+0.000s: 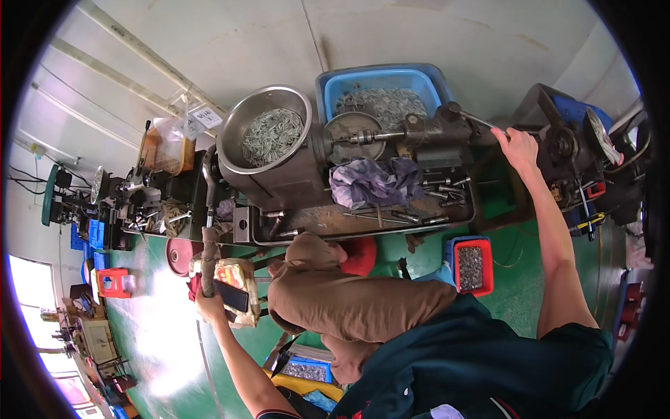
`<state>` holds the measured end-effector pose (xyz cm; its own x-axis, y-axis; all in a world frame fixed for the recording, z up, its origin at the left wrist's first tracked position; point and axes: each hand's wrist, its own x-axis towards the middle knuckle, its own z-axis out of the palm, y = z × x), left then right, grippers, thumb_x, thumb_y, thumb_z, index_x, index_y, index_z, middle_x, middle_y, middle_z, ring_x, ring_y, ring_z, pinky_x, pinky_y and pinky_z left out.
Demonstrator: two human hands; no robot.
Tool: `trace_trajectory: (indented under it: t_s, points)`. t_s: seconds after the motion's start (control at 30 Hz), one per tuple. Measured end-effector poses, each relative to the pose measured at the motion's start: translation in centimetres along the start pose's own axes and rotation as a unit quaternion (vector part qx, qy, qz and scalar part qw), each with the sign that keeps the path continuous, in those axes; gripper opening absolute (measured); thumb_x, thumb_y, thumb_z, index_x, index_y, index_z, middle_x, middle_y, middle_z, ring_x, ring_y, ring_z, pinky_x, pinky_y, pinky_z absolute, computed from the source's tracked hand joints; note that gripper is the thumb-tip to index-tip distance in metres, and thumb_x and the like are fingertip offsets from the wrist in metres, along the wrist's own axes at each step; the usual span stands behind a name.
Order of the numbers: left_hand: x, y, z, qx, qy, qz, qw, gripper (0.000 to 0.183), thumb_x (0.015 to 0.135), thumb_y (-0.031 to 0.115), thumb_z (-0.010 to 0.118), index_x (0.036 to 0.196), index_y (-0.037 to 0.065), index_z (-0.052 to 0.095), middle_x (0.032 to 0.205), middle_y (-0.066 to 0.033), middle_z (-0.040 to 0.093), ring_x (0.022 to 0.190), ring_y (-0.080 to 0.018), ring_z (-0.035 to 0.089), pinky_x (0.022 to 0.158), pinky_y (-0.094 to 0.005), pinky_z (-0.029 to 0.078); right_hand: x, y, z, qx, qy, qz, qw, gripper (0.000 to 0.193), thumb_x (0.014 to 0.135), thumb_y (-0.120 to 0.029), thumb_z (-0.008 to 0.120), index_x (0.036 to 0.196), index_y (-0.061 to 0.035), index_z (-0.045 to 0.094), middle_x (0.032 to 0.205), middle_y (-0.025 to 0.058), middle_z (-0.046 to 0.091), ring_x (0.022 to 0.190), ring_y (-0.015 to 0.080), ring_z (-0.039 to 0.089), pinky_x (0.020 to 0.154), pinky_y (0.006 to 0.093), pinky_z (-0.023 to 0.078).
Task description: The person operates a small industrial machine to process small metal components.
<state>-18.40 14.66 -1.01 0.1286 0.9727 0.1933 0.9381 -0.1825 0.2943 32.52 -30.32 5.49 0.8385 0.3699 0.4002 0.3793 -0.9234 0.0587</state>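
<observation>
My left hand [209, 308] is closed round the lower end of a long lever [209, 255] whose grip is wrapped in brown material. The lever hangs from the left end of a small bench lathe [265, 187]. At the right, my right hand [520, 149] grips the end of a thin metal lever [476, 117] on the lathe's tailstock [436, 129]. Between them sits the spindle with a drill chuck [363, 137]. A steel bowl [225, 143] of small metal pins [273, 137] rests on the headstock. Below the chuck lies a crumpled purple-grey rag [373, 183].
Behind the lathe stands a blue basket [328, 87] of metal parts. Loose metal rods [447, 190] lie in the machine's tray. On the green floor are a red bin [487, 279] of chips and a red stool [114, 283]. Another machine [565, 146] stands right.
</observation>
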Motion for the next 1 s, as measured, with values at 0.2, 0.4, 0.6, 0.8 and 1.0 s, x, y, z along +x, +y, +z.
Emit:
trace_trajectory:
  t_s: [0.2,0.4,0.6,0.8,1.0]
  points:
    - [0.1,0.2,-0.2,0.012,-0.012,-0.013,1.000,0.026,0.062,0.013,0.058,0.086,0.002,0.058,0.075,-0.0172,0.058,0.071,-0.0334,0.056,0.065,-0.0374,0.043,0.0,-0.1,0.4,0.010,-0.018,0.003,1.000,0.055,0.075,-0.053,0.043,0.059,-0.0018,0.053,0.057,0.0168,0.053,0.061,0.0333,0.053,0.054,0.0409,0.041]
    - [0.0,0.2,0.0,0.007,0.000,-0.015,1.000,0.022,0.063,0.012,0.057,0.083,0.003,0.058,0.070,-0.0159,0.058,0.066,-0.0322,0.056,0.062,-0.0371,0.042,1.2,0.3,1.2,0.017,0.049,-0.026,0.998,0.038,0.072,-0.042,0.055,0.065,-0.0042,0.051,0.075,0.0087,0.053,0.079,0.0263,0.051,0.065,0.0397,0.038]
    - [0.3,0.1,0.0,0.016,-0.014,-0.021,1.000,0.021,0.063,0.014,0.057,0.082,0.004,0.058,0.070,-0.0153,0.058,0.067,-0.0323,0.056,0.062,-0.0376,0.042,7.7,-9.2,3.1,0.108,0.240,-0.109,0.959,0.026,0.066,-0.027,0.060,0.086,-0.0104,0.057,0.088,0.0066,0.055,0.094,0.0251,0.046,0.073,0.0409,0.036]
    - [-0.2,0.5,-0.2,0.010,-0.007,-0.018,1.000,0.019,0.063,0.015,0.057,0.079,0.005,0.057,0.068,-0.0155,0.058,0.064,-0.0336,0.055,0.059,-0.0395,0.042,6.2,-24.6,2.7,0.302,-0.129,-0.253,0.910,0.012,0.058,-0.021,0.060,0.064,-0.0111,0.061,0.072,0.0067,0.058,0.086,0.0265,0.051,0.072,0.0374,0.041]
    - [-2.1,0.2,0.7,0.038,0.038,-0.024,0.998,0.019,0.059,0.016,0.059,0.075,0.005,0.056,0.066,-0.0162,0.057,0.063,-0.0346,0.054,0.057,-0.0427,0.041,5.4,-27.7,4.5,0.398,-0.266,-0.231,0.847,0.013,0.056,-0.016,0.058,0.067,-0.0119,0.063,0.073,0.0063,0.061,0.075,0.0229,0.057,0.070,0.0327,0.044]
